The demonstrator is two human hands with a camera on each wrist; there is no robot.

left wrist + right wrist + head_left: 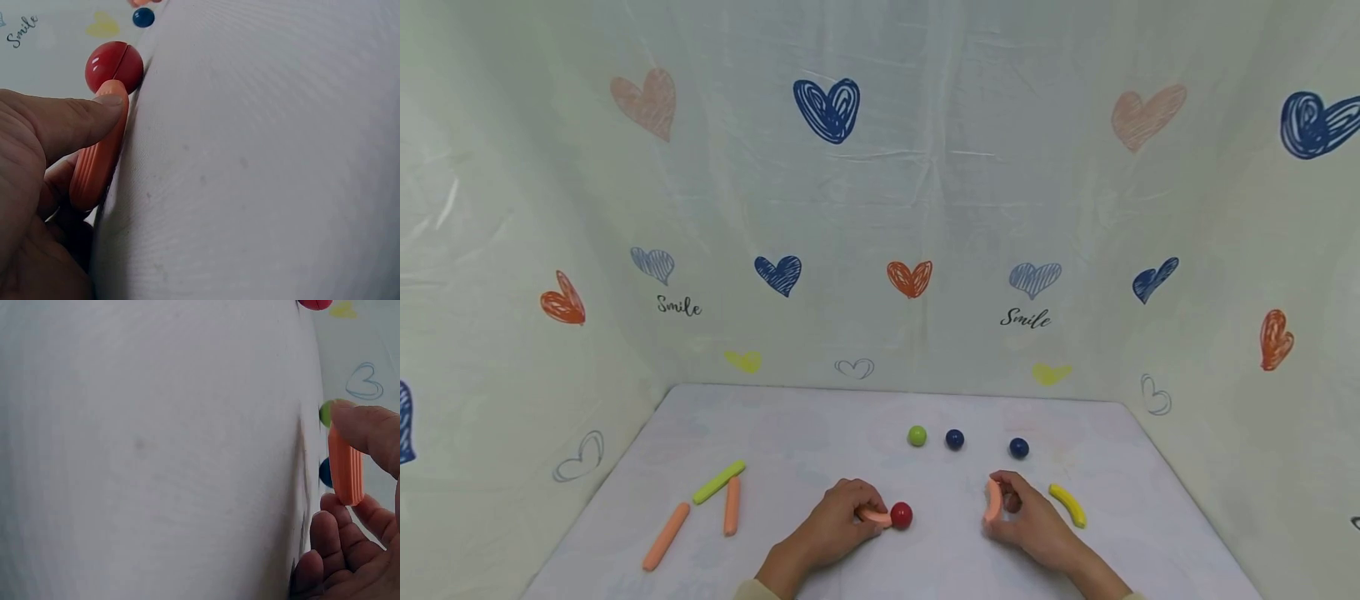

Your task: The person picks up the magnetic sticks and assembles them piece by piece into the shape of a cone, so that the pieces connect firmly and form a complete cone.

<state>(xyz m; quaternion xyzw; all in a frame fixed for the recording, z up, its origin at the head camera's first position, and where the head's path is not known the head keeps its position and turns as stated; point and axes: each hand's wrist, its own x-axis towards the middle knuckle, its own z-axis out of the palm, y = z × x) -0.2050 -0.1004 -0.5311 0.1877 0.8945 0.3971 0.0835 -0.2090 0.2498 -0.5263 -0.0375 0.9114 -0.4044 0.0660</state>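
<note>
My left hand (844, 522) pinches a curved orange ridged piece (100, 153) between thumb and fingers, low over the white table. One end of that piece meets, or nearly meets, a glossy red ball (901, 515); the left wrist view shows a seam on the ball (112, 65). On the right, my right hand (1033, 521) holds a second curved orange piece (993, 500) by its two ends, thumb at the near end and fingers at the far one. In the right wrist view this piece (345, 465) appears raised off the table. A curved yellow piece (1067, 505) lies just right of that hand.
Farther back sit a green ball (917, 435), a dark blue ball (954, 439) and another dark blue ball (1018, 448). At the left lie a yellow-green stick (719, 482), a short orange stick (732, 506) and a longer orange stick (666, 537). A heart-printed curtain (880, 208) surrounds the table.
</note>
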